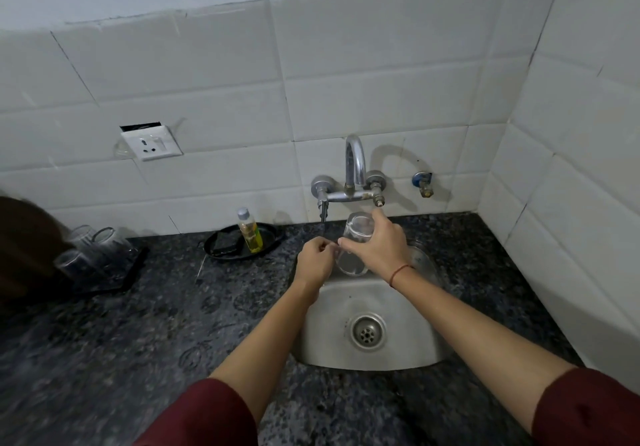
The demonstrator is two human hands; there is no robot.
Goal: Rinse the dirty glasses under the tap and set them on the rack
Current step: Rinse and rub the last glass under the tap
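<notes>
Over the steel sink [332,324], right under the tap [355,165] spout: clear glass [350,265], tilted, one end up twd the tap, other end down twd the basin. Gripped round the middle by R hand [379,246], fingers & thumb curled tight on the wall, red thread [398,272] at the wrist. Pressed in from the left, L hand [315,262], fingers bunched & curled, tips at the glass's side next to the R thumb; real grip or just touch, can't tell. Water flow: can't tell either. Far left on the granite counter [156,341], black rack [133,269] w/ three more tumblers [105,237], blurry, close together. Btw rack & sink, black oval tray [273,234] w/ a bottle of yellow liquid [250,234] upright & a dark pad [225,243] beside it. Drain [367,333] low in the basin. On the white tile, a socket plate [152,142], dark gap along its top edge.
</notes>
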